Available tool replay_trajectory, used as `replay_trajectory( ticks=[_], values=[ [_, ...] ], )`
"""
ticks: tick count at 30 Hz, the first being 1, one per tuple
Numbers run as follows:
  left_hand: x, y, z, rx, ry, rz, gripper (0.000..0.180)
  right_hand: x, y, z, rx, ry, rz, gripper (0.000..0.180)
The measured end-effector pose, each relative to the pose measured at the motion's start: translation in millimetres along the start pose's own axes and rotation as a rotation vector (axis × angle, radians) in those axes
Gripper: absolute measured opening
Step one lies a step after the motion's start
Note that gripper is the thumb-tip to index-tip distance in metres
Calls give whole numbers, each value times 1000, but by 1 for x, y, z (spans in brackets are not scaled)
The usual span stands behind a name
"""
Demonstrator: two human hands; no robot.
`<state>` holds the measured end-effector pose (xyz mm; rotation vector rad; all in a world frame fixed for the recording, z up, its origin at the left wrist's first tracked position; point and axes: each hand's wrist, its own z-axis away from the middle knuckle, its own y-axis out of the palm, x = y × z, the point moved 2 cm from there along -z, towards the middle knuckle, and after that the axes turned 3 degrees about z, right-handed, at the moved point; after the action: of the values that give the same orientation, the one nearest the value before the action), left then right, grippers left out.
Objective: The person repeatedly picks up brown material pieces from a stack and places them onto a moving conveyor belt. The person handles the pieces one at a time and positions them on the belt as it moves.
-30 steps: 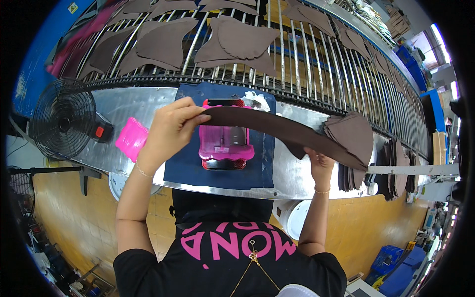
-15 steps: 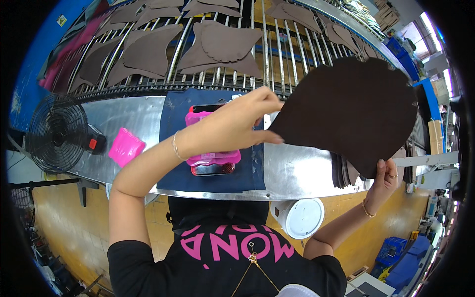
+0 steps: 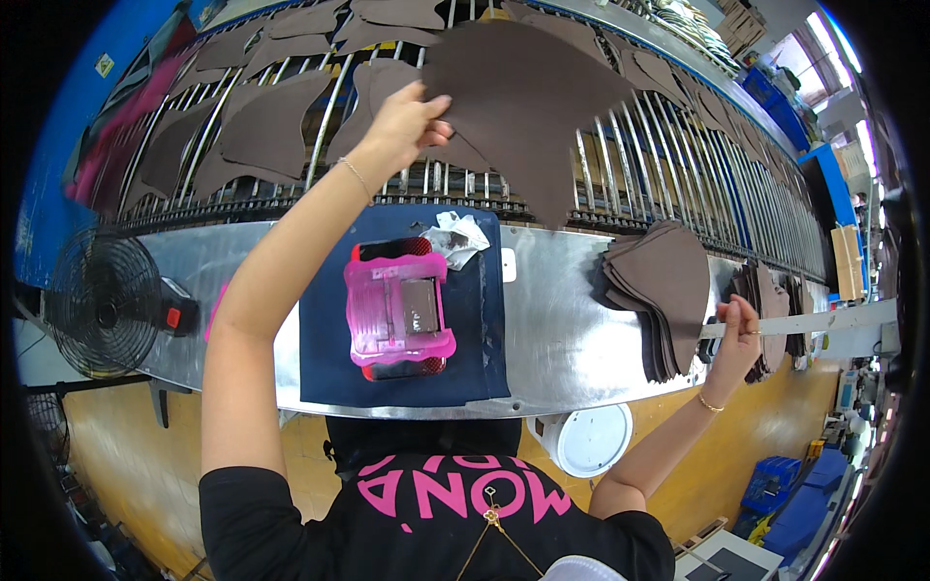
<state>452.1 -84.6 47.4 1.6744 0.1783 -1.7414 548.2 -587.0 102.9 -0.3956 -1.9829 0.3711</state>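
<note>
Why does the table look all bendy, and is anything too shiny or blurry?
In the head view, the metal table curves because the lens is a wide fisheye; in the head view, white glare shines off it, right of the dark blue mat; in the head view, the brown piece in the left hand has smeared edges, perhaps from movement.

A black short-sleeved T-shirt [image 3: 387,547] is worn, its front printed with large pink lettering [image 3: 427,494]. Over it, a fine gold necklace [image 3: 475,549] is hung with a small clover-shaped pendant [image 3: 492,516]. The left wrist is circled by a thin pale bracelet [image 3: 357,181], the right by a gold bracelet [image 3: 711,405].
</note>
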Motion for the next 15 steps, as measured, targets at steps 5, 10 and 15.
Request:
replay_trajectory(
  ticks=[5,10,15],
  values=[
    [45,-53,-57,-199,-13,144,35,-54,-5,19,15,129,108,19],
    [77,-99,-82,-328,-57,138,39,-84,-4,27,-1,227,135,19],
    [91,-108,-86,-371,-112,118,39,-89,-3,32,16,283,223,20]
  ],
)
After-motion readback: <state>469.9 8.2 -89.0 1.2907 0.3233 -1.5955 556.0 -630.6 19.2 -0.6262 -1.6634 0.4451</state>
